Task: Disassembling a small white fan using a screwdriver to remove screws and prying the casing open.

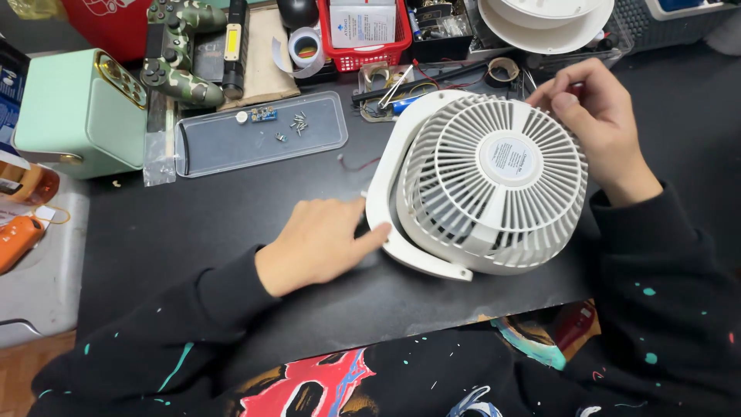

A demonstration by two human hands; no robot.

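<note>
The white fan lies grille-up on the black mat, between the two hands. The left hand rests flat, fingers loosely together, fingertips touching the fan's frame. The right hand curls at the far rim, fingers pinched narrow; what they hold cannot be told. Beyond the left fingers sits a clear tray with screws.

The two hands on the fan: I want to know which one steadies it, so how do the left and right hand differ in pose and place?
The left hand lies flat on the black table, fingertips against the white fan at its stand's edge; the right hand is raised at the fan's far rim, fingers curled and pinched. The left is at the near left side, the right at the far right. Both touch the fan and wear dark paint-flecked sleeves.
</note>
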